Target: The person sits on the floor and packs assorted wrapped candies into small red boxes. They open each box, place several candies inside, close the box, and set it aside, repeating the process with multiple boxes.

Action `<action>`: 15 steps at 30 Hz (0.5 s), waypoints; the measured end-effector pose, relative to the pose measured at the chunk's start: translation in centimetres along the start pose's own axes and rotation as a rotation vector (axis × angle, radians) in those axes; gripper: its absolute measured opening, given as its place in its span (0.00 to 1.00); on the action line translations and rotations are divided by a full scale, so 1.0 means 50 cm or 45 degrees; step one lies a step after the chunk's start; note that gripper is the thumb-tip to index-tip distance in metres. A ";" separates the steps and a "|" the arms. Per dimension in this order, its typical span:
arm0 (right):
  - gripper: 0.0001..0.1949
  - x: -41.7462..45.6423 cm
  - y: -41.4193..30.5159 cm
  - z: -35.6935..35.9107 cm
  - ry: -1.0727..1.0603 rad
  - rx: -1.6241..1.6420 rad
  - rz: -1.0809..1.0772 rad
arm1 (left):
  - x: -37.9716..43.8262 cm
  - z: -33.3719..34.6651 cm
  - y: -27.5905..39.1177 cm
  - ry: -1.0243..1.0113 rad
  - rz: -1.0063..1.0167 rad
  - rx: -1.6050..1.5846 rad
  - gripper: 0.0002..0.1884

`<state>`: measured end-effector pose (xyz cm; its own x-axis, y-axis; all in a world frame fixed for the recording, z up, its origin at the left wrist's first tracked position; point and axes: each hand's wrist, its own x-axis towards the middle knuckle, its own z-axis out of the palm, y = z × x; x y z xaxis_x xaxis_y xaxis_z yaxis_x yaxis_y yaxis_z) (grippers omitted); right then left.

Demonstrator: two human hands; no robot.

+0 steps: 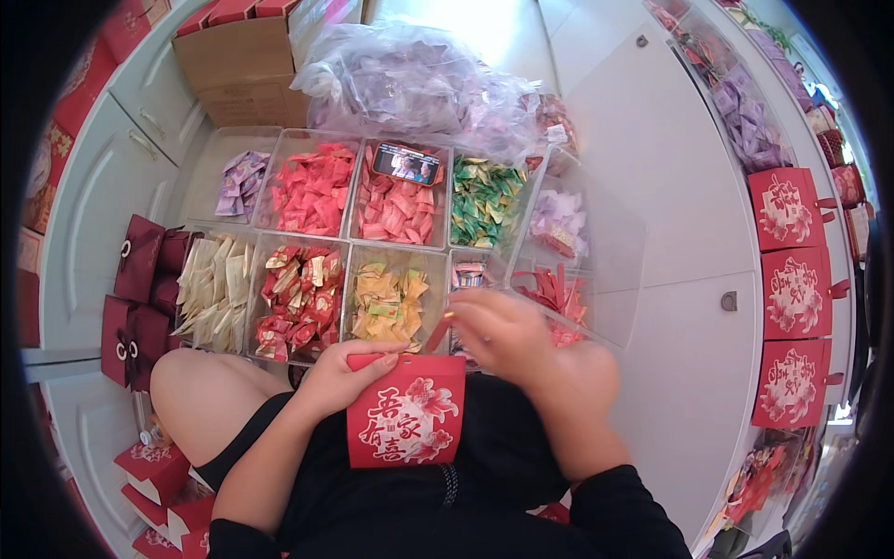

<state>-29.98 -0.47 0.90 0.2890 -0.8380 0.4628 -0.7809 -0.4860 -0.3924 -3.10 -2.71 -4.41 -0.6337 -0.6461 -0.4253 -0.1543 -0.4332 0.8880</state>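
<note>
A red paper gift box with a floral print and writing rests on my lap, a small hole near its top edge. My left hand grips its upper left corner between thumb and fingers. Just above the box on the right, my right hand pinches a short red ribbon with a gold-coloured end; the hand is slightly blurred. Beyond my hands, clear bins hold yellow-wrapped sweets, red-and-gold sweets and red ribbons. The bin of small striped packets is partly hidden by my right hand.
A phone playing video lies on pink packets. Green-wrapped sweets fill a neighbouring bin. A big clear plastic bag and a cardboard box stand behind. Red gift boxes line the right; maroon boxes sit left.
</note>
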 end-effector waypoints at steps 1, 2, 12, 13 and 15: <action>0.09 -0.006 -0.013 0.025 -0.039 0.015 -0.045 | 0.001 0.004 0.001 0.004 0.070 -0.003 0.16; 0.08 -0.018 -0.017 0.046 -0.085 0.024 -0.045 | -0.001 0.002 0.003 -0.057 0.070 0.026 0.16; 0.10 -0.044 -0.061 0.096 -0.214 0.080 -0.116 | -0.029 0.002 -0.015 0.072 0.113 0.148 0.13; 0.10 -0.045 -0.062 0.093 -0.233 0.077 -0.126 | -0.032 0.005 -0.012 0.083 0.123 0.153 0.13; 0.10 -0.046 -0.071 0.087 -0.258 0.056 -0.126 | -0.036 0.011 -0.015 0.140 0.138 0.150 0.12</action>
<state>-25.47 2.11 -2.25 0.4719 -0.8162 0.3333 -0.7195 -0.5750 -0.3894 -2.25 -0.91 -4.20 -0.5659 -0.7525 -0.3371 -0.1814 -0.2852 0.9412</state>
